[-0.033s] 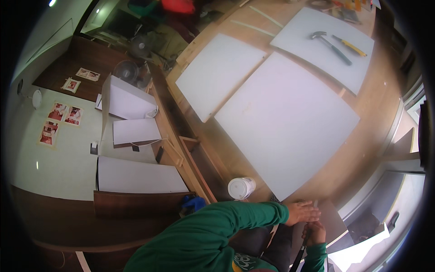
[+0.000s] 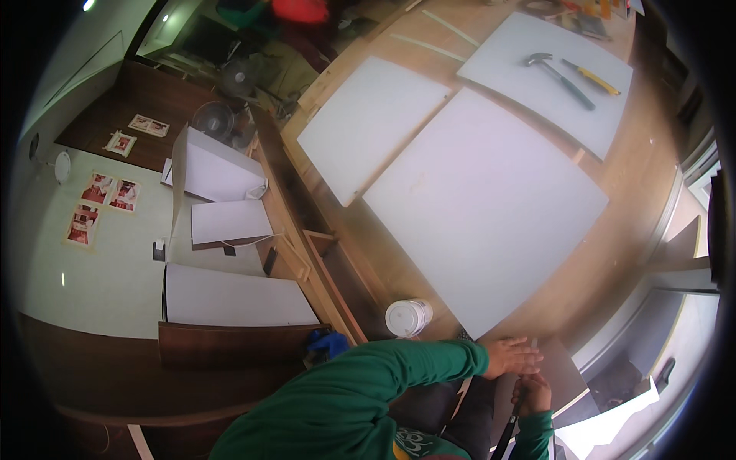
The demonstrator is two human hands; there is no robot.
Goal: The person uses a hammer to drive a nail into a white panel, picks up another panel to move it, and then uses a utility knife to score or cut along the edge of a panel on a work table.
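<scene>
My right hand (image 2: pixel 534 395) is closed around a slim dark tool (image 2: pixel 504 438). Its black part runs down below the fist; its exact kind does not show. A pale narrow end (image 2: pixel 534 345) sticks up past the fingers of my left hand. With fingers stretched out, my left hand (image 2: pixel 512 359) lies just above the right one, palm down over a brown board (image 2: pixel 563 372). The near corner of a large white panel (image 2: pixel 487 207) sits just above my left wrist.
White panels lie on the wooden table (image 2: pixel 644 146); one carries a claw hammer (image 2: pixel 563 83) and a yellow utility knife (image 2: pixel 592 77). A white tub (image 2: pixel 406 317) stands left of my hands. White sheet scraps (image 2: pixel 609 429) lie at right. Someone in red (image 2: pixel 300 11) is far off.
</scene>
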